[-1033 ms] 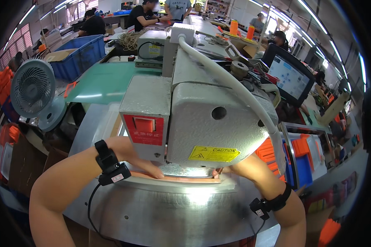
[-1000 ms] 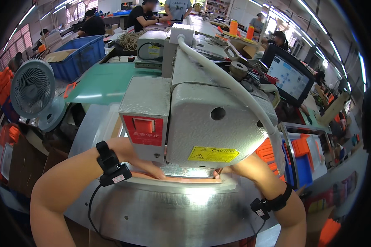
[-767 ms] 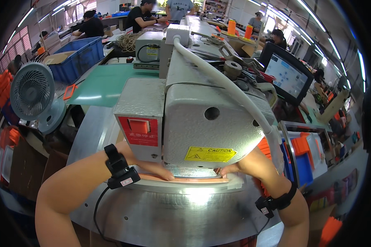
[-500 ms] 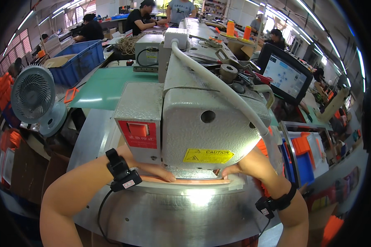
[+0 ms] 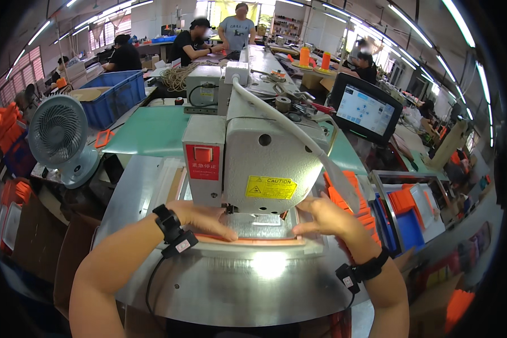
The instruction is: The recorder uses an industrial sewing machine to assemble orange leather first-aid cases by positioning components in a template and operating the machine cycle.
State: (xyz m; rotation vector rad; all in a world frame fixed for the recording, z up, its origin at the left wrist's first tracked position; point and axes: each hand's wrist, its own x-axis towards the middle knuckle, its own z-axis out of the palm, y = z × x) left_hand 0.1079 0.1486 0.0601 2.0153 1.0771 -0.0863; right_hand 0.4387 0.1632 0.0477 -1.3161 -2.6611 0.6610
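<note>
The left grip (image 5: 204, 219) lay with its thumb at the orange strip (image 5: 267, 241), its fingers too hidden to tell whether they clasped anything; the right grip (image 5: 324, 218) was spread, thumb just beside the strip's right end. The strip lay before the grey machine (image 5: 270, 160), long axis running left to right.

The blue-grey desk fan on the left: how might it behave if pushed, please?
The desk fan would probably tip if pushed high, its large round head standing above a smaller base. Its plastic-looking housing suggests it is fairly light and stiff.
</note>
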